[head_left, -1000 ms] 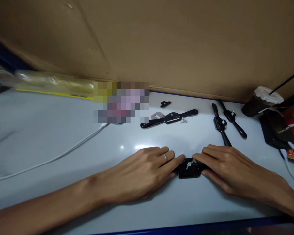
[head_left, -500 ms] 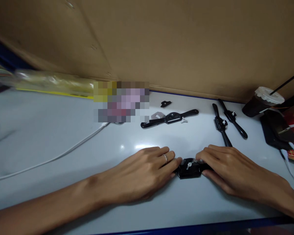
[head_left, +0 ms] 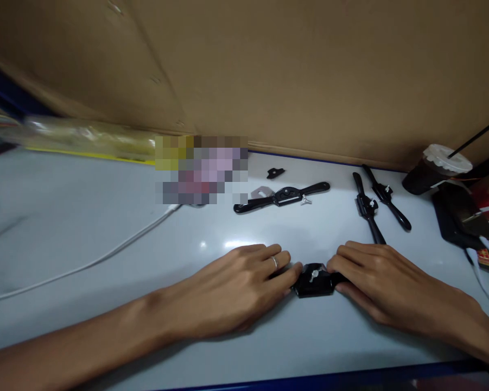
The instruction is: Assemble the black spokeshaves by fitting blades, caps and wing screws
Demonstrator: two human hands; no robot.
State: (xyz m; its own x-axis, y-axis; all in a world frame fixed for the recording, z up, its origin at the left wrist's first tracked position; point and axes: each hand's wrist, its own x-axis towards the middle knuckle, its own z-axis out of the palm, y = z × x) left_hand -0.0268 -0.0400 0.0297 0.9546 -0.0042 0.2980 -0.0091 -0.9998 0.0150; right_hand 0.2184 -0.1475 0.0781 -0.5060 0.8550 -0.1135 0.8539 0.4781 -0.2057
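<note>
A black spokeshave (head_left: 315, 283) with a silver thumbscrew on its middle lies across the near part of the table, held from both ends. My left hand (head_left: 248, 285), with a ring on one finger, is closed round its left handle. Round the right handle my right hand (head_left: 374, 279) is closed too, fingertips close to the tool's body. Both handles are mostly hidden under the fingers. Farther back lies a spokeshave body (head_left: 287, 194) without its parts. Around it are a grey blade (head_left: 262, 192), a small black cap (head_left: 275, 173) and a loose thumbscrew (head_left: 306, 200).
Two assembled spokeshaves, one nearer (head_left: 366, 205) and one behind it (head_left: 385, 193), lie at the right. Beyond them stands a lidded drink cup (head_left: 425, 171) with a straw. A white cable (head_left: 106, 256) runs left from a blurred-out object (head_left: 207, 174). A cardboard wall (head_left: 289, 76) closes off the back.
My right fingertips have shifted very slightly against the spokeshave. Otherwise both hands and the tool stay in place.
</note>
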